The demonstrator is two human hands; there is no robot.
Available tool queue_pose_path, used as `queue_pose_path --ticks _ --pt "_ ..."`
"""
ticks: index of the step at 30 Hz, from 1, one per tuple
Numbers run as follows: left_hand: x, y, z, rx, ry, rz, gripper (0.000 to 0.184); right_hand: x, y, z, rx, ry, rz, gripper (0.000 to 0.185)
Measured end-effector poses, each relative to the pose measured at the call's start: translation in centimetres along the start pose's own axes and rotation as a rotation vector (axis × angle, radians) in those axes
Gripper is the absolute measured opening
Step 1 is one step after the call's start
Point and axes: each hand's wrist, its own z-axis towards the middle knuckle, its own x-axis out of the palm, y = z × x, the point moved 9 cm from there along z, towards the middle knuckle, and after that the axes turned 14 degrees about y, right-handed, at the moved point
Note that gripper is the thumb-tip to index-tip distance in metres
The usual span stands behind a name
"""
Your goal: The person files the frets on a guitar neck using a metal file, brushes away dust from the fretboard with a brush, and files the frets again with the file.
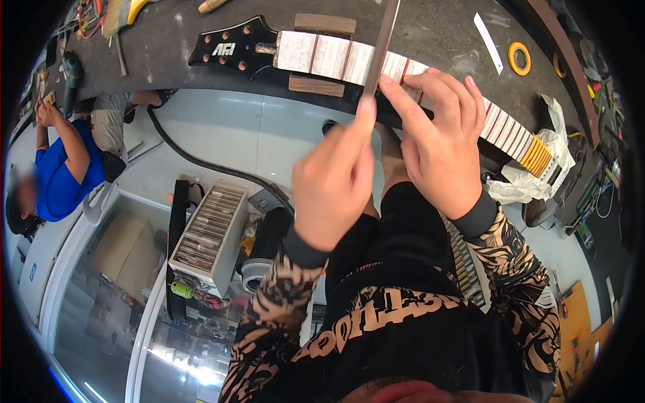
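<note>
A guitar neck lies across the dark bench, its black headstock [225, 48] at the left and its fretboard [295, 52] covered in white tape between the fret lines. My left hand [336, 178] is closed around the lower end of a long, narrow metal file [383, 47], which crosses the fretboard. To the right of it, my right hand [447, 131] rests on the neck with fingers bent and apart; its index fingertip is beside the file. Yellow tape strips [537, 156] cover the neck's far right end.
Wooden blocks [325, 25] flank the neck. A yellow tape roll [519, 58] and a white strip [488, 43] lie at the back right. Crumpled paper [554, 148] surrounds the guitar's right end. Another person [60, 161] sits at the far left.
</note>
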Motion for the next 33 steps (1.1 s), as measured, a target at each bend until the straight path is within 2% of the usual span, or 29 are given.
queue_pose_path --ticks 2,4,6,7,8,11,12,14,16,18,21,22,25,26,30,32,33 --pt "0.1 0.0 2.1 0.093 -0.078 -0.007 0.063 -0.1 0.0 0.1 -0.002 -0.013 -0.015 0.084" --pt "0.2 0.5 0.7 0.062 -0.045 0.007 0.063 -0.2 0.0 0.2 -0.011 0.004 -0.023 0.083" --pt "0.4 1.8 -6.2 -0.038 0.051 0.027 0.063 -0.2 0.3 0.2 -0.016 0.022 -0.017 0.081" --pt "0.3 2.0 -9.3 -0.018 0.036 0.040 0.064 -0.3 0.3 0.2 -0.019 0.027 -0.013 0.080" --pt "0.5 2.2 -11.8 -0.055 0.099 0.007 0.053 -0.4 0.2 0.1 -0.019 0.035 -0.013 0.079" --pt "0.0 1.7 -10.4 -0.080 0.116 0.013 0.050 -0.5 0.3 0.2 0.002 0.056 -0.009 0.078" --pt "0.0 1.1 -7.2 -0.012 0.021 0.002 0.064 -0.5 0.3 0.1 -0.001 0.040 -0.019 0.078" --pt "-0.1 0.3 -0.9 0.027 -0.014 -0.044 0.065 -0.2 0.4 0.1 -0.008 0.005 -0.041 0.079" --pt "0.0 0.2 1.6 0.078 -0.049 -0.038 0.065 -0.4 0.6 0.2 0.001 0.027 -0.049 0.081" --pt "-0.1 0.5 0.2 0.033 -0.017 -0.045 0.066 -0.4 0.6 0.3 -0.003 0.038 -0.048 0.083" --pt "0.4 2.7 -9.6 -0.003 0.037 0.016 0.067 -0.2 0.9 0.3 -0.003 0.048 -0.039 0.083" --pt "0.5 3.0 -12.2 -0.037 0.115 -0.003 0.054 -0.3 0.8 0.3 -0.002 0.055 -0.043 0.081" --pt "0.0 2.4 -11.5 -0.092 0.140 -0.011 0.051 -0.3 0.7 0.2 0.005 0.056 -0.040 0.085" --pt "-0.3 1.9 -8.5 -0.042 0.068 0.005 0.065 -0.2 0.7 0.2 0.006 0.047 -0.035 0.087" --pt "-0.4 0.6 1.8 0.119 -0.063 -0.018 0.065 0.0 1.0 0.1 0.016 0.041 -0.050 0.088" --pt "-0.4 0.9 1.2 0.089 -0.048 -0.007 0.066 -0.1 1.1 0.3 0.013 0.042 -0.063 0.088" --pt "-0.3 1.3 -1.7 0.045 -0.018 0.003 0.066 -0.2 1.1 0.3 0.011 0.048 -0.058 0.085"
